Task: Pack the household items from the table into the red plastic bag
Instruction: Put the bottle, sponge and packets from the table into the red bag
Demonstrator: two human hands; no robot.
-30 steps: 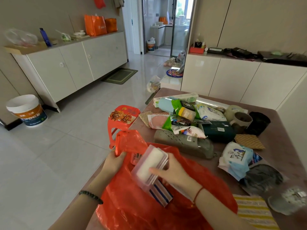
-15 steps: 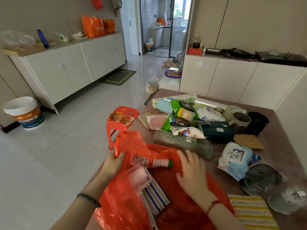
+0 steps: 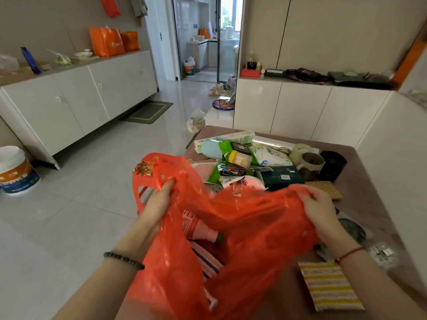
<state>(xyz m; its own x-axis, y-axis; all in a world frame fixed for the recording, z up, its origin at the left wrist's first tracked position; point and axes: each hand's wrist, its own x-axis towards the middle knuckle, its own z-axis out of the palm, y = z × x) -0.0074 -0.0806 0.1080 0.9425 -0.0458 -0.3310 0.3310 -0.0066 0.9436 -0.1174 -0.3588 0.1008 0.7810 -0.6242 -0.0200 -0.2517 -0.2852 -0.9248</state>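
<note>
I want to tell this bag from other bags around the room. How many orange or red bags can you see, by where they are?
In the hands: 1, the red plastic bag
On the left cabinet: 2, orange bags
Hanging on the wall: 1, red bag
Total: 4

Grey tiled floor (image 3: pixel 92 204), white cabinets (image 3: pixel 76 105) (daylit doorway (image 3: pixel 208 42) beyond).
</note>
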